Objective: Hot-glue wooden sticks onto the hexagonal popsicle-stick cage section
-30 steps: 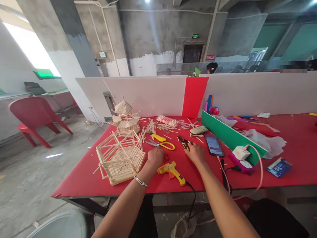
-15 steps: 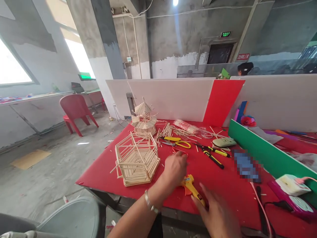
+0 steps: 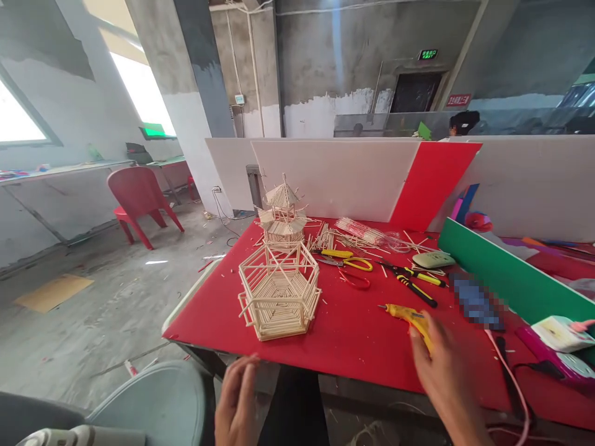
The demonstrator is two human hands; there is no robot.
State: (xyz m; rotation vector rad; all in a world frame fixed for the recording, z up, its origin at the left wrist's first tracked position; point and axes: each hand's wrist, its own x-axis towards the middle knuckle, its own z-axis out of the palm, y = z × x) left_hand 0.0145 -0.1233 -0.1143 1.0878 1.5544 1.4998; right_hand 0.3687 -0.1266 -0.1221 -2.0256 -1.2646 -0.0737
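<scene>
Glue gun [image 3: 409,316], yellow, lies on the red table [image 3: 353,334] a little in from the near edge, toward the right, its nozzle pointing left. The right hand [image 3: 449,378] covers its handle end; the picture is blurred there, so whether the fingers close on it cannot be told. The left hand [image 3: 237,406] hangs off the table, below the near edge, fingers loosely spread and holding nothing.

Toward the left edge stands a hexagonal stick frame [image 3: 279,291], and behind it, nearer the far left corner, a small stick pagoda [image 3: 282,214]. Loose sticks [image 3: 325,238], yellow-handled scissors [image 3: 346,261] and black-and-yellow pliers [image 3: 411,285] lie along the middle toward the far edge. A green board [image 3: 506,279] runs slantwise toward the right edge, with a white power strip [image 3: 560,333] and a pink cable [image 3: 511,384] near it. White and red panels [image 3: 353,179] stand along the far edge. Beyond are bare concrete walls, a pillar [image 3: 204,87] and a red chair [image 3: 139,201] on the grey floor.

Bare red surface lies between the frame and the glue gun, and along the near edge.

Half a second ago the left hand rested on the table beside the gun; it has since drawn back off the near edge, and the gun now lies further right, with the right hand on it.
</scene>
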